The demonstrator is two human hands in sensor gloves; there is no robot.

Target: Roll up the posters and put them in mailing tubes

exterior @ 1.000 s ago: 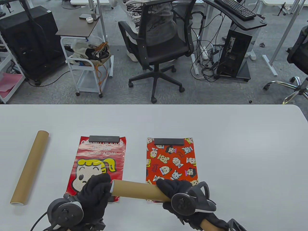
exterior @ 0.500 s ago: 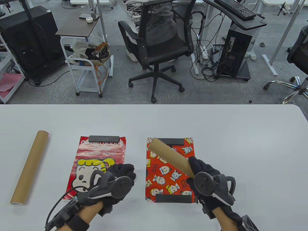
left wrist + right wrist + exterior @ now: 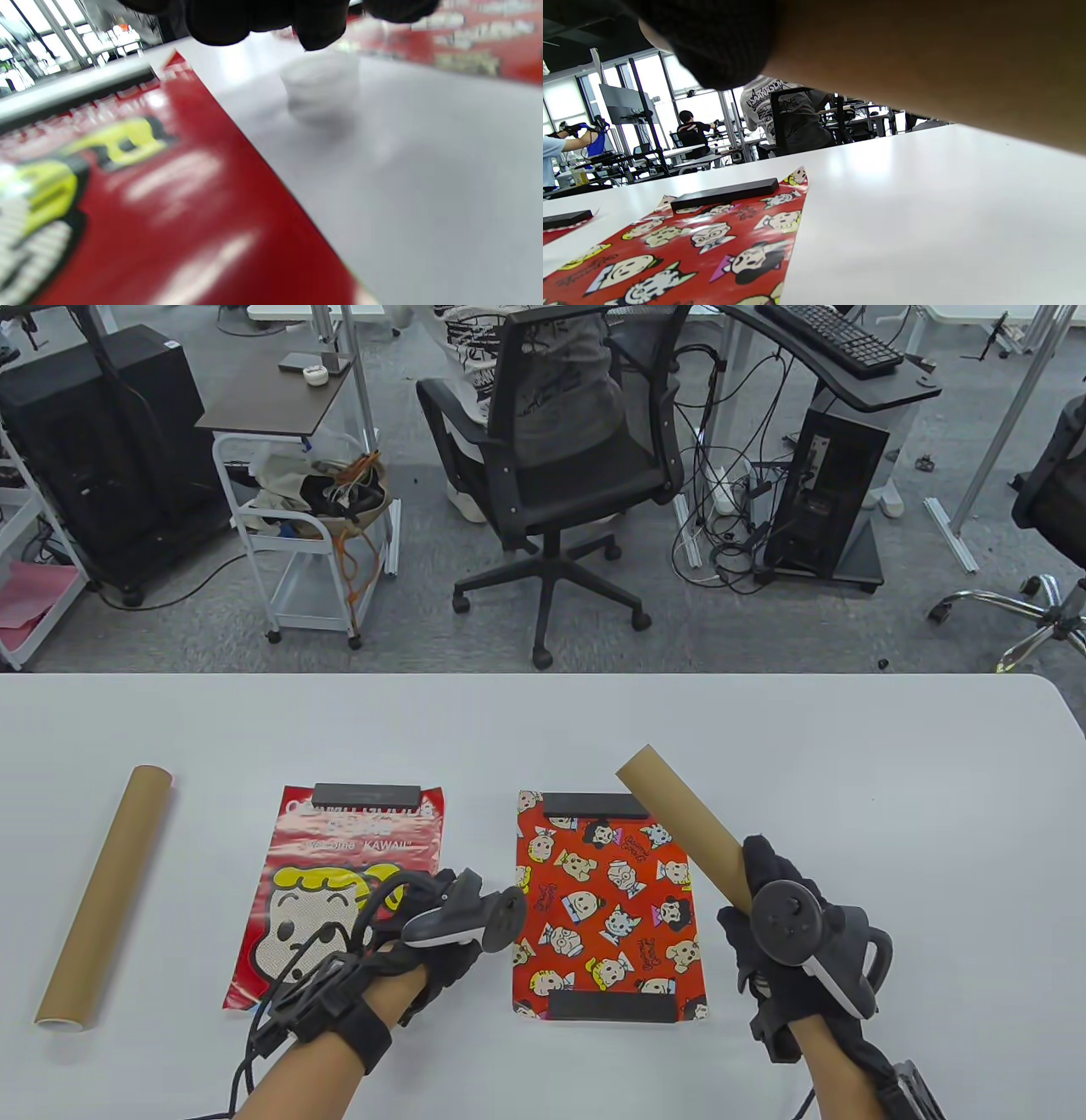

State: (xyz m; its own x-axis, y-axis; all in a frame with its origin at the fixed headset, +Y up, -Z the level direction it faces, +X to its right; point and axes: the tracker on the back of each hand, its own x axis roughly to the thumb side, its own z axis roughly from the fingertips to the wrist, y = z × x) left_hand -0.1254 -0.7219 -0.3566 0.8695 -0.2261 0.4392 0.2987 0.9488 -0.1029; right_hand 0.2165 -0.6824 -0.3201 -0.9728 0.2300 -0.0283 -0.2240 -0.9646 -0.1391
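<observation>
Above the counter's [image 3: 848, 780] right half, the right hand [image 3: 785, 937] grips a tube [image 3: 683, 827] near its lower end, fingers curled round it, long axis running up and left over the patterned poster's [image 3: 607, 899] right edge. That poster lies flat just left of those fingers, pinned by dark bars [image 3: 612, 1006] at both ends. The left hand [image 3: 428, 954] hovers between the two posters, nearer the big-face poster [image 3: 331, 891]; whether it holds anything cannot be told. A second tube [image 3: 102, 899] lies far left.
</observation>
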